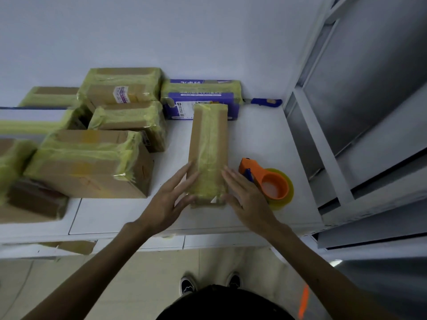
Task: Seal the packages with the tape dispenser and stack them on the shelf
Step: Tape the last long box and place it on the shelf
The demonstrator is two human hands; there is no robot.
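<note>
I flank the near end of the narrow package (pixel 209 146) with my left hand (pixel 166 204) and right hand (pixel 245 197), fingers (pixel 233 179) straight and apart. They press its sides to steady it and, I think, smooth the tape. It lies flat on the table (pixel 261 135), long axis pointing away from me toward the wall. The tape dispenser (pixel 268 183) sits just right of it, within reach.

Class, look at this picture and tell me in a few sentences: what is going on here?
A person presses the left hand and right hand, fingers straight, against the sides of a narrow taped box on the white surface. The orange tape dispenser lies beside the right hand, unheld. More taped boxes sit piled to the left.
</note>
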